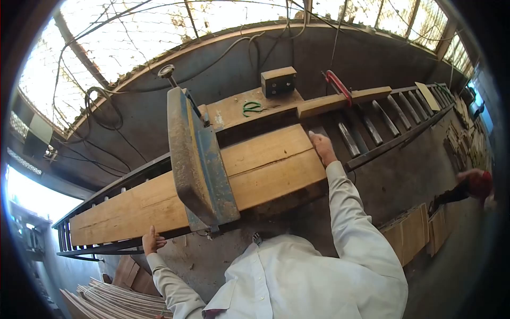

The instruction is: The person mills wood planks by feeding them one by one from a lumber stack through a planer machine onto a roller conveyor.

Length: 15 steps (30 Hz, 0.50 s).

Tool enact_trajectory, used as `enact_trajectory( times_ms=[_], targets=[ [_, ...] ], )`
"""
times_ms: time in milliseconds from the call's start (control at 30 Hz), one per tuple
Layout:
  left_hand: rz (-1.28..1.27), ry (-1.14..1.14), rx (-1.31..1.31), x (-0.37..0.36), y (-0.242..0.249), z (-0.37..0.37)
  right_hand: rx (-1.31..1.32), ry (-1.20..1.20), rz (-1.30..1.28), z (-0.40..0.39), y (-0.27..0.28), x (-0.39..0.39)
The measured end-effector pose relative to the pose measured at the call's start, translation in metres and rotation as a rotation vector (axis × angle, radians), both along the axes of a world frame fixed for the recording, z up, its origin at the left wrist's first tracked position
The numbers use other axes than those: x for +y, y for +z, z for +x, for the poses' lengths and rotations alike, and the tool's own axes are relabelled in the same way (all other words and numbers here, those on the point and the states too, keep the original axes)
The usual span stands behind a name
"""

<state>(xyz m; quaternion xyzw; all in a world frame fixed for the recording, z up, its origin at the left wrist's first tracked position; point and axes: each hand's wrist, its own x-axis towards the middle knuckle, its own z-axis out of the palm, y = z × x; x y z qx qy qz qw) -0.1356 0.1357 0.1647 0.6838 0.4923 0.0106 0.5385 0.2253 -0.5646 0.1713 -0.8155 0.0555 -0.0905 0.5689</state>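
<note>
Two long wooden planks (271,166), or one plank with a long split, lie on a roller conveyor beneath a worn blue machine arch (199,159). My right hand (323,148) grips the right end of the wood at its corner, fingers over the end edge. My left hand (154,240) is at the near long edge, left of the arch. Its thumb points up against the edge and its fingers are spread from the thumb, beside the wood.
Metal rollers (385,118) run off to the right. A red clamp (339,86) holds a wooden fence strip (345,102). Behind the planks are a dark block (278,83) and a green-handled tool (252,109). Wood strips (114,300) lie lower left; another person (473,186) is at right.
</note>
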Motion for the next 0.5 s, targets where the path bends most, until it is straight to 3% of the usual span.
enact_trajectory(
  times_ms=[33,67,233,333,500],
  targets=[
    [-0.039,-0.001,0.017,-0.004,-0.004,0.008,-0.061,-0.023,-0.044,-0.005,0.006,-0.004],
    [-0.076,-0.001,0.026,-0.008,-0.006,0.016,-0.129,-0.115,-0.113,0.000,-0.023,-0.021],
    [-0.164,0.065,-0.175,-0.067,-0.010,0.018,0.077,0.005,-0.460,-0.085,-0.041,-0.054],
    [-0.148,0.102,-0.280,-0.079,-0.025,0.023,-0.035,0.036,-0.782,-0.120,-0.054,-0.053],
    [-0.058,0.130,-0.274,-0.092,-0.027,0.034,-0.009,0.013,-0.746,-0.115,-0.062,-0.043]
  ],
)
